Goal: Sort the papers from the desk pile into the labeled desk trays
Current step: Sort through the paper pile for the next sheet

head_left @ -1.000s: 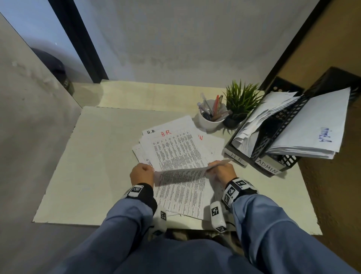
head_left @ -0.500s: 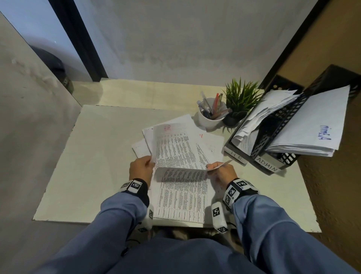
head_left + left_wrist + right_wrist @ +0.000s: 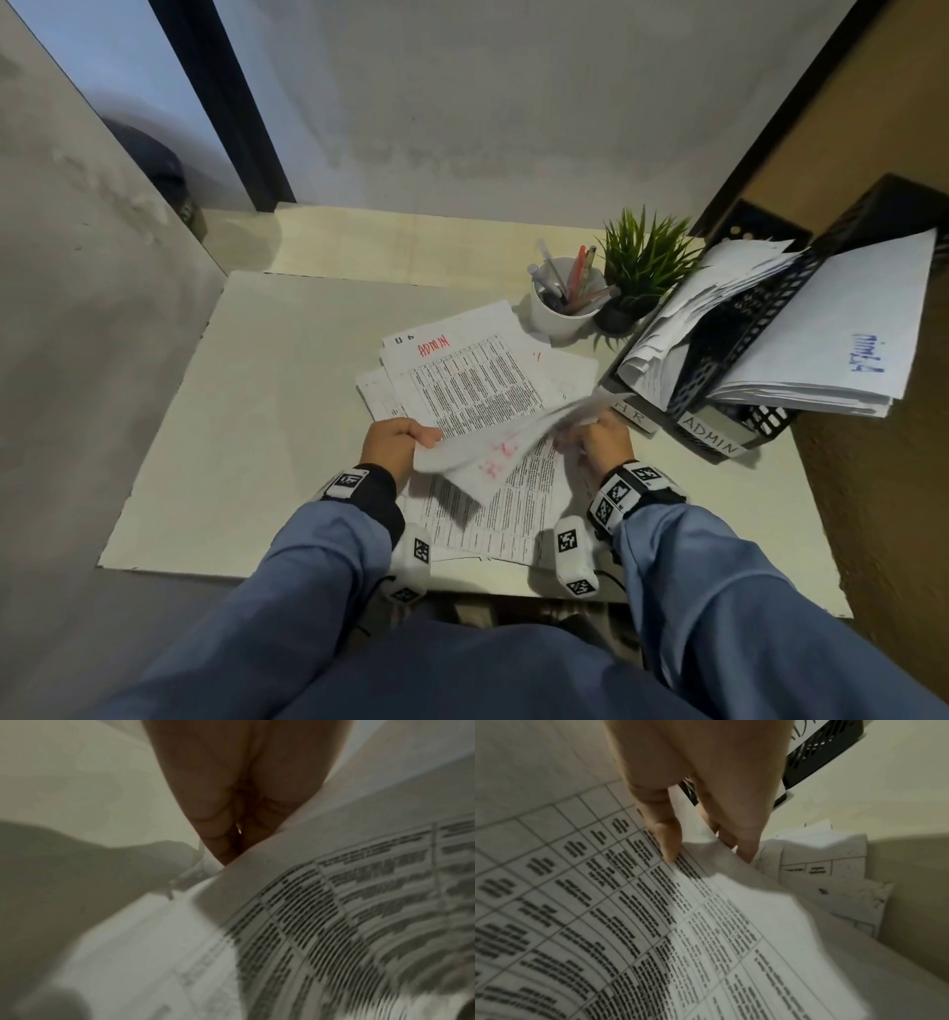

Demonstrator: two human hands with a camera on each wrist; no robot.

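Observation:
A loose pile of printed papers (image 3: 464, 383) lies mid-desk; its top sheet bears a red ADMIN mark (image 3: 434, 347). Both hands hold one sheet (image 3: 493, 449) just above the pile's near half, blurred, its back up with red writing showing through. My left hand (image 3: 421, 437) pinches its left edge, with curled fingers (image 3: 223, 833) on the sheet (image 3: 347, 902). My right hand (image 3: 580, 434) pinches the right edge, thumb and fingers (image 3: 670, 845) on the paper (image 3: 654, 923). Two black trays stand at the right, labelled HR (image 3: 629, 413) and ADMIN (image 3: 711, 437), both holding papers.
A white cup of pens (image 3: 562, 308) and a small potted plant (image 3: 642, 272) stand behind the pile, left of the trays. The pale desk mat (image 3: 257, 411) spreads out to the left. A brown wall (image 3: 873, 128) rises behind the trays.
The top sheet, marked HR, has come off the pile and turned over in both hands, swinging right toward the trays. A sheet marked ADMIN now shows on top.

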